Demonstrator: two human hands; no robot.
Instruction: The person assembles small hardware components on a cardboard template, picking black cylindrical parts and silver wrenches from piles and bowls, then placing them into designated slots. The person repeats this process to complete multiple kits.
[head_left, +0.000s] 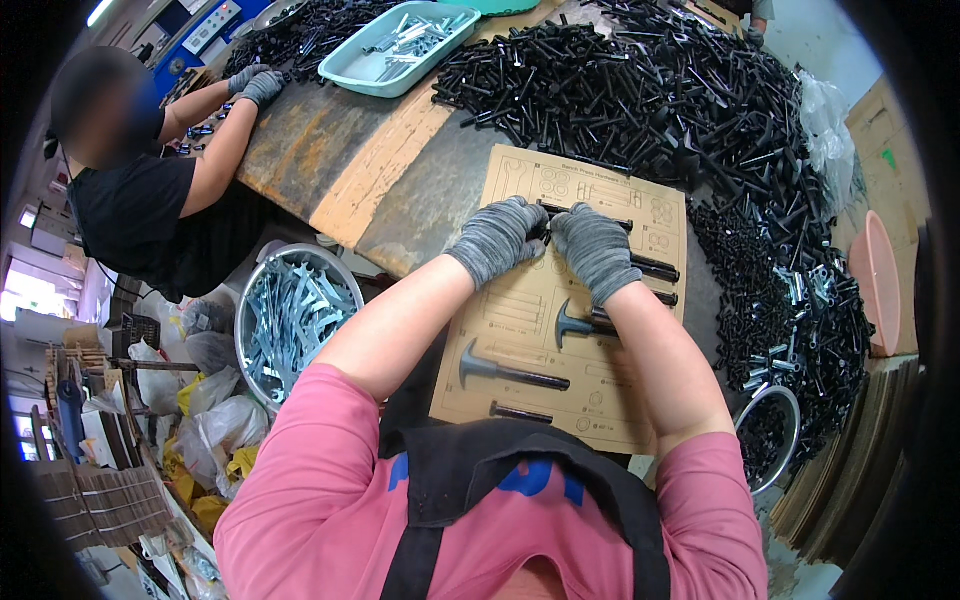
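Note:
My left hand (500, 240), in a grey knit glove, is closed with its fingertips at the upper middle of a printed cardboard sheet (495, 395). Beside it my right hand (597, 250), gloved alike, is closed too, the fingertips of both almost meeting. A small dark part shows between them, mostly hidden by the fingers. Just beyond the fingers lies a black bolt (557, 209), partly covered by my right hand. More black bolts (655, 268) lie right of that hand. Nearer me on the sheet are two T-shaped tools with grey curved heads (478, 363) (572, 325) and a short black bolt (521, 412).
A large heap of black bolts (620, 90) covers the far table, with small black parts (735, 260) at right. A light-blue tray (350, 68) holds silvery parts. A metal basin of flat metal pieces (243, 330) stands left. A co-worker's gloved hands (262, 86) rest at the table's far left.

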